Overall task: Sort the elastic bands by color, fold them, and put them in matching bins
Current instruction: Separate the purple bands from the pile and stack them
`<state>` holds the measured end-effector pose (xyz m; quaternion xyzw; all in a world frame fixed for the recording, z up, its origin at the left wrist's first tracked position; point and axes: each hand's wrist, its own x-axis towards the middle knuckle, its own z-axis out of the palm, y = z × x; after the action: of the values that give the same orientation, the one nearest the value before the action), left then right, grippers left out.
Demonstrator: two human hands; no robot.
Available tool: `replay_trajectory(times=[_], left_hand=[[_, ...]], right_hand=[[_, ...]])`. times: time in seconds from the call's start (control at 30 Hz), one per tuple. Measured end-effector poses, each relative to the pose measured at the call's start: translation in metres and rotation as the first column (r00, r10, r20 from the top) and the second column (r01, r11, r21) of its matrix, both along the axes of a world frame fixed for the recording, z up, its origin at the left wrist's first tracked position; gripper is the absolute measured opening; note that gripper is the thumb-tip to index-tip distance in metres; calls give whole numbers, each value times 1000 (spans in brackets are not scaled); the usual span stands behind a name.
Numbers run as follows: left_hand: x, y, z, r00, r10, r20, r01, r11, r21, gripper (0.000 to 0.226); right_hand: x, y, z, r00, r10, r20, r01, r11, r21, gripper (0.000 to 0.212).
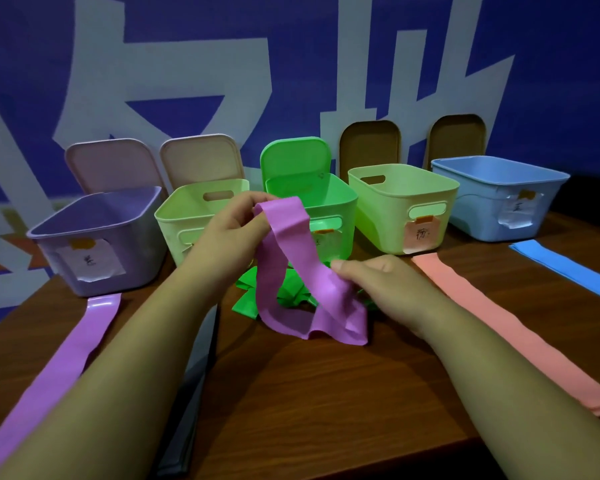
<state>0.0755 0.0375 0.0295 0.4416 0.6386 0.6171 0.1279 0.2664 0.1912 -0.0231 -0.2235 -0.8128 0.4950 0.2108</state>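
Observation:
My left hand (232, 233) grips the upper end of a purple elastic band (284, 268), lifted in front of the bright green bin (347, 199). My right hand (371, 278) pinches the same band lower down, and its slack end crumples on the table. Under it lies a heap of green bands (248, 299). The purple bin (97, 233) stands at the left. Flat on the table lie another purple band (59, 368), a grey band (191, 403), a salmon band (506, 323) and a blue band (568, 268).
Two pale green bins (177, 220) (402, 209) flank the bright green one, and a light blue bin (499, 195) stands at the right. Lids lean on the blue and white wall behind. The brown table's (291, 393) front edge runs at the lower right.

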Motion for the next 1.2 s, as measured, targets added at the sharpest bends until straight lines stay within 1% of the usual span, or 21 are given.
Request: replay_trajectory(times=[0.03, 0.07, 0.1, 0.13, 0.17, 0.23, 0.3, 0.33, 0.43, 0.5, 0.57, 0.77, 0.9, 1.03, 1.07, 1.1, 1.2], left_hand=[[2, 0, 2, 1000, -15, -6, 15, 1000, -15, 13], [5, 0, 4, 999, -31, -25, 30, 999, -40, 14], [7, 0, 7, 998, -45, -53, 41, 997, -69, 15], [9, 0, 10, 995, -60, -82, 52, 994, -97, 15], [11, 0, 13, 992, -74, -101, 61, 991, -121, 15], [14, 0, 20, 989, -91, -117, 72, 986, -154, 15], [16, -1, 26, 988, -98, -116, 77, 982, -172, 19], [18, -2, 29, 988, -104, -116, 83, 981, -175, 20], [21, -7, 37, 989, -92, -117, 71, 983, -172, 22], [23, -11, 41, 990, -85, -113, 65, 983, -171, 22], [25, -16, 44, 988, -95, -123, 73, 982, -175, 21], [31, -34, 55, 983, -91, -159, 64, 984, -166, 19], [34, -53, 72, 976, -121, -181, 94, 984, -152, 20], [44, -76, 98, 981, -147, -129, 142, 989, -48, 31], [48, -79, 105, 983, -135, -125, 134, 991, -18, 29], [52, -82, 112, 983, -106, -150, 107, 994, 3, 24], [59, -83, 128, 953, 39, -300, -22, 998, 59, 14]], right_hand=[[1, -3, 1, 1000, 6, 3, -6, 998, 66, 60], [1, -5, 2, 1000, 0, -10, 1, 993, 117, 46], [1, -7, 5, 999, -23, -43, 29, 989, 143, 33], [-1, -10, 8, 994, -39, -100, 54, 988, 147, 29], [-2, -12, 11, 985, -40, -170, 63, 989, 131, 32], [-6, -14, 18, 954, -13, -301, 50, 992, 117, 47], [-8, -19, 26, 917, 26, -397, 44, 985, 168, 61], [-8, -21, 29, 903, 42, -428, 49, 979, 199, 65], [-8, -30, 42, 894, 62, -443, 59, 966, 253, 64], [-7, -34, 49, 887, 82, -454, 52, 960, 275, 51], [-7, -35, 57, 871, 81, -485, 81, 949, 304, 38], [-2, -45, 95, 836, 98, -540, 136, 916, 376, 20], [2, -55, 123, 842, 92, -532, 112, 934, 339, 13], [2, -65, 147, 857, 69, -511, 108, 945, 309, 12], [1, -67, 153, 860, 65, -507, 108, 946, 306, 11], [1, -69, 158, 860, 65, -506, 105, 948, 301, 11], [0, -75, 172, 857, 64, -511, 104, 950, 293, 12]])
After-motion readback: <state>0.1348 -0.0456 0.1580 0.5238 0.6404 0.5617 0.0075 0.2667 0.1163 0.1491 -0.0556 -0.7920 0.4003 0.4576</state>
